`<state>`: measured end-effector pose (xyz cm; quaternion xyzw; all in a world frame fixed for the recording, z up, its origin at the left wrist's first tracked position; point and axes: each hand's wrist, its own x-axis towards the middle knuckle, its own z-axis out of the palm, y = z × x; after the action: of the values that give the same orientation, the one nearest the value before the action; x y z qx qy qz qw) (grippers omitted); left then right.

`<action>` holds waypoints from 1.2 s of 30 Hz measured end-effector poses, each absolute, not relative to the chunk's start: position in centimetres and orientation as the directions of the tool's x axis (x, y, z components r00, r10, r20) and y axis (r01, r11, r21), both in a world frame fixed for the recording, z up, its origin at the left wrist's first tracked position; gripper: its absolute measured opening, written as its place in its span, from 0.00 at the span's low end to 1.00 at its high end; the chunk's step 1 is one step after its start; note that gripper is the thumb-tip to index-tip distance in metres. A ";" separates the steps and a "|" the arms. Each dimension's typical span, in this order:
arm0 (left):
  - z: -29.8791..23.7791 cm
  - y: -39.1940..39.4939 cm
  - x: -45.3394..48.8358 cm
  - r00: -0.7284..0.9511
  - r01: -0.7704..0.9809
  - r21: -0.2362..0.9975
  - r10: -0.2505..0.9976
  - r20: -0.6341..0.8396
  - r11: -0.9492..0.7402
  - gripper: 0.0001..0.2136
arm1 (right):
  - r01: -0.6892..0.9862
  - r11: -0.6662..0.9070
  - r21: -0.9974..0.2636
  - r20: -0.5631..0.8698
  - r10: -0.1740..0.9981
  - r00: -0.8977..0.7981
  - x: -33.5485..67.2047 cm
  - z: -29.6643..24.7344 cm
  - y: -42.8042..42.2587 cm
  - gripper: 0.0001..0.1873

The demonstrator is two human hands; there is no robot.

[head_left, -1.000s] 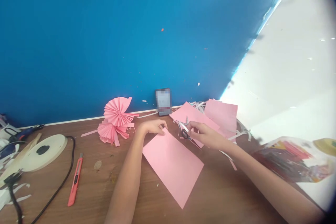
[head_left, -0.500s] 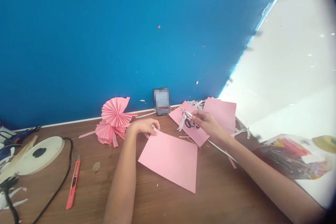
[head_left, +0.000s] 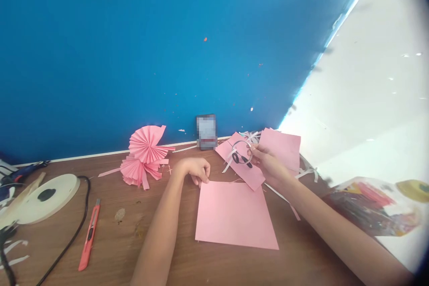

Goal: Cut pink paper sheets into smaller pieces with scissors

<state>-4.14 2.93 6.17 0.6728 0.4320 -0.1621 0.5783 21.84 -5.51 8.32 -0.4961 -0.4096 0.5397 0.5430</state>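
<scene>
My left hand (head_left: pixel 196 170) pinches the upper left corner of a pink paper sheet (head_left: pixel 236 214), which lies on the wooden table in front of me. In my right hand (head_left: pixel 266 158) is a thin ring-shaped roll of tape (head_left: pixel 233 146), held at its right side between closed fingers. A white strip hangs by its lower left edge. Scissors with black handles (head_left: pixel 236 158) show through and below the ring, lying on a smaller pink piece of paper (head_left: pixel 253 178). Another pink sheet (head_left: pixel 283 143) lies behind my right hand, partly covered by it.
Folded pink paper fans (head_left: pixel 147 145) stand left of my left hand. A red cutter knife (head_left: pixel 90 237), a black cable (head_left: pixel 75 234) and a cream disc-shaped reel (head_left: pixel 62 192) lie further left. A dark-framed device (head_left: pixel 206 132) leans on the blue wall. A plastic bag (head_left: pixel 372 205) is at the right.
The pink sheet has turned and moved right, with my left hand still at its corner. The tape roll in my right hand has tilted so its ring faces me.
</scene>
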 end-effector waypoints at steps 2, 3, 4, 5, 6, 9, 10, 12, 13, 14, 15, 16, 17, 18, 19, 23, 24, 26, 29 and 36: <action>6.0 2.8 -3.7 0.567 0.782 0.622 0.363 -0.739 0.046 0.18 | -0.161 -0.042 -0.986 -0.054 0.996 0.070 21.7 8.7 -5.8 0.14; 5.9 2.8 -3.6 0.566 0.786 0.617 0.346 -0.748 0.048 0.18 | -0.172 -0.038 -0.984 -0.048 0.997 0.054 21.6 8.9 -5.9 0.14; 5.8 2.8 -3.4 0.566 0.788 0.614 0.331 -0.755 0.052 0.18 | -0.198 -0.041 -0.979 -0.049 0.998 0.036 21.6 9.2 -6.1 0.14; 5.7 2.8 -3.3 0.567 0.789 0.612 0.320 -0.759 0.053 0.18 | -0.236 -0.047 -0.971 -0.055 0.998 0.025 21.5 9.5 -6.2 0.14; 5.6 2.8 -3.2 0.571 0.788 0.613 0.312 -0.760 0.051 0.18 | -0.277 -0.054 -0.959 -0.062 0.998 0.020 21.5 9.7 -6.3 0.14; 5.7 2.7 -3.0 0.587 0.782 0.622 0.297 -0.753 0.032 0.17 | -0.328 -0.070 -0.942 -0.088 0.995 0.043 21.4 10.2 -6.5 0.14; 5.8 2.6 -3.0 0.590 0.781 0.624 0.295 -0.751 0.026 0.16 | -0.322 -0.074 -0.944 -0.096 0.994 0.052 21.4 10.3 -6.5 0.14; 6.2 2.4 -3.0 0.593 0.779 0.627 0.300 -0.747 0.019 0.15 | -0.303 -0.078 -0.950 -0.100 0.993 0.060 21.5 10.4 -6.5 0.15; 6.5 2.4 -3.0 0.595 0.777 0.629 0.306 -0.743 0.014 0.15 | -0.297 -0.076 -0.952 -0.099 0.993 0.066 21.5 10.4 -6.5 0.15; 6.8 2.3 -3.1 0.596 0.776 0.630 0.317 -0.738 0.009 0.14 | -0.293 -0.073 -0.953 -0.099 0.993 0.072 21.5 10.4 -6.5 0.15; 7.1 2.2 -3.1 0.593 0.777 0.629 0.332 -0.734 0.001 0.14 | -0.289 -0.074 -0.954 -0.100 0.992 0.077 21.6 10.3 -6.5 0.15; 7.3 2.2 -3.1 0.586 0.781 0.624 0.349 -0.731 -0.006 0.14 | -0.288 -0.079 -0.954 -0.106 0.991 0.080 21.6 10.2 -6.5 0.14; 7.5 2.1 -3.1 0.576 0.788 0.615 0.369 -0.729 -0.015 0.15 | -0.292 -0.089 -0.952 -0.117 0.990 0.081 21.6 10.1 -6.5 0.14; 7.6 2.1 -3.1 0.564 0.796 0.604 0.391 -0.727 -0.024 0.15 | -0.302 -0.100 -0.948 -0.130 0.988 0.081 21.6 10.0 -6.5 0.14; 7.7 2.1 -3.0 0.553 0.803 0.595 0.416 -0.722 -0.036 0.15 | -0.311 -0.112 -0.944 -0.142 0.987 0.078 21.6 9.9 -6.5 0.14; 7.9 2.2 -2.9 0.609 0.741 0.660 0.539 -0.582 -0.124 0.18 | -0.274 -0.137 -0.952 -0.138 0.990 -0.013 20.9 9.7 -6.9 0.12; 8.1 2.2 -2.9 0.645 0.693 0.704 0.569 -0.510 -0.154 0.18 | -0.256 -0.143 -0.956 -0.130 0.989 -0.066 20.6 9.8 -7.2 0.13; 8.7 2.2 -2.8 0.704 0.578 0.789 0.618 -0.351 -0.210 0.19 | -0.231 -0.165 -0.959 -0.126 0.977 -0.173 20.0 9.8 -7.7 0.14; 9.9 1.7 -2.3 0.719 0.451 0.849 0.675 -0.162 -0.276 0.20 | -0.185 -0.174 -0.967 -0.128 0.963 -0.237 19.2 9.8 -8.4 0.15; 11.9 0.3 -1.0 0.749 0.394 0.812 0.663 -0.012 -0.431 0.19 | 0.015 -0.045 -0.999 -0.047 0.979 -0.200 18.6 9.6 -9.2 0.14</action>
<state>-0.96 0.32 11.85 0.8311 0.3180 0.1567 0.4284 18.59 -9.20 9.58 -0.4613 -0.5387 0.5565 0.4328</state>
